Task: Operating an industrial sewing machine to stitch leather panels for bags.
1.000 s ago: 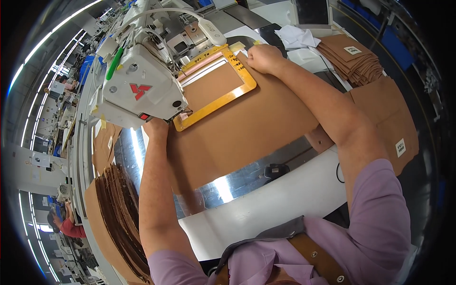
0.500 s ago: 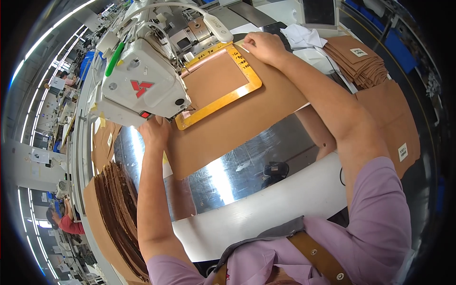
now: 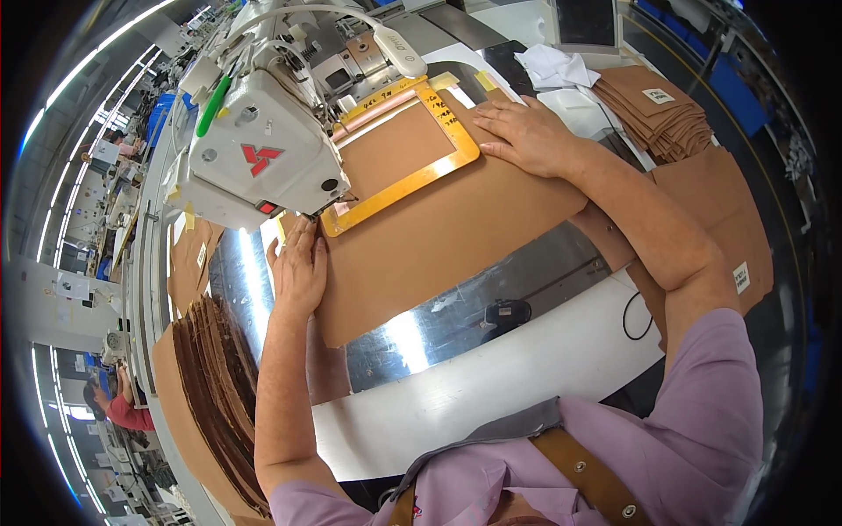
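A brown leather-like panel (image 3: 438, 254) lies on the shiny metal bed of a white sewing machine (image 3: 250, 153), partly under a yellow rectangular clamp frame (image 3: 399, 195). My left hand (image 3: 300, 266) rests along the panel's left edge, just below the machine head, with fingers stretched forward. On the panel's right part, beside the frame's right side, my right hand (image 3: 526, 138) lies flat with fingers spread. Neither hand grips anything. Brown material also shows inside the frame, and a pinkish rod (image 3: 377, 118) runs along its far side.
Stacked brown panels (image 3: 219, 386) stand at the left. More brown pieces (image 3: 658, 110) lie at the far right, with labelled panels (image 3: 719, 219) below them. A crumpled white cloth (image 3: 557, 68) sits near a dark screen (image 3: 588, 22). A person in red (image 3: 127, 412) is far left.
The panel has slid a little toward me and to the right. My right hand has gone from a closed grip near its far edge to lying flat; my left hand has come nearer and flattened.
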